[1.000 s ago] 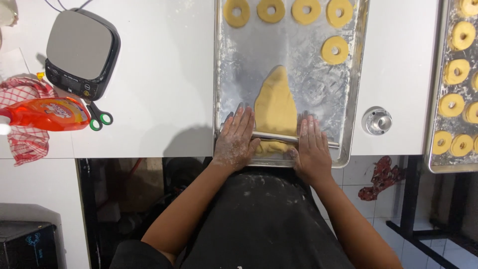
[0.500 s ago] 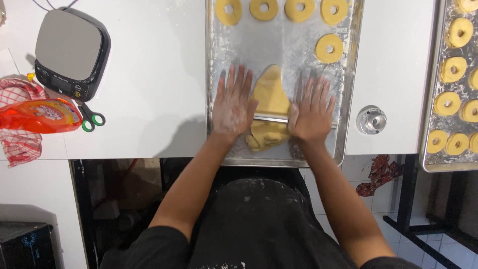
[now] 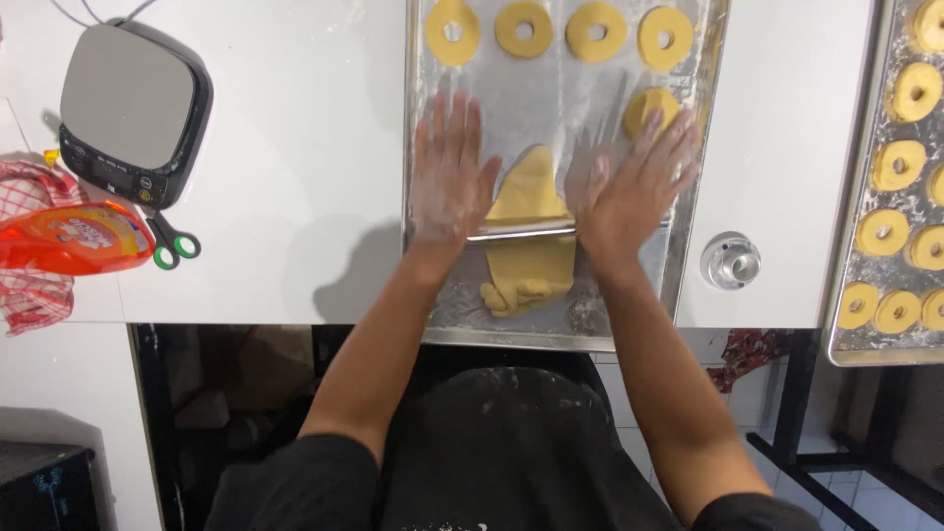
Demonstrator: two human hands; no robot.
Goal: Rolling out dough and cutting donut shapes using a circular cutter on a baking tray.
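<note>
Kitchen scale point(image 3: 133, 110), green-handled scissors point(image 3: 175, 243), orange bottle point(image 3: 71, 239), checked cloth point(image 3: 34, 285), metal cutter point(image 3: 731, 261).

single head view, looking straight down from above, fairly near, onto white table point(image 3: 295, 197) edge.

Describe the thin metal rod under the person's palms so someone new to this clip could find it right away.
Start at the floured metal baking tray in the middle of the white counter. Both hands lie flat on it, left hand and right hand. The rolling rod spans between their wrists across the flat yellow dough sheet; it is the only slim, shiny straight bar there, unlike the dough rings above.
</note>
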